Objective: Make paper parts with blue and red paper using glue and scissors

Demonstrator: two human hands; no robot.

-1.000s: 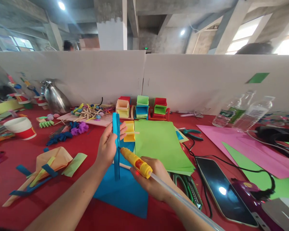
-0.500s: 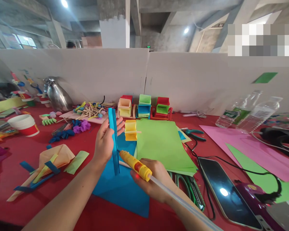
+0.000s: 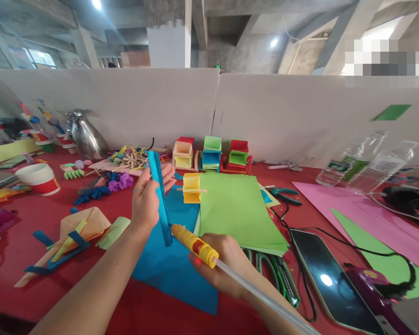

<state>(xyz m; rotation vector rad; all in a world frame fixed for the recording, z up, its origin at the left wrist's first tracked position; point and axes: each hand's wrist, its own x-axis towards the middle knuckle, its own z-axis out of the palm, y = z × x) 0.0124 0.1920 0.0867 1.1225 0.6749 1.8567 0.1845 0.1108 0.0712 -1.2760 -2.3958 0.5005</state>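
Red worktop point(image 3: 153, 308) lies below: left hand point(image 3: 145, 203) holds a slanted blue paper strip point(image 3: 162, 202), right hand point(image 3: 221, 261) grips a hot-glue gun point(image 3: 192, 241), tip near the strip's lower end; a thin, even bead seems best.

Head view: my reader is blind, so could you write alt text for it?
A person's left hand holds up a blue paper strip while the right hand holds a yellow glue gun, its tip by the strip's lower end. A blue sheet and green sheets lie on the red table.
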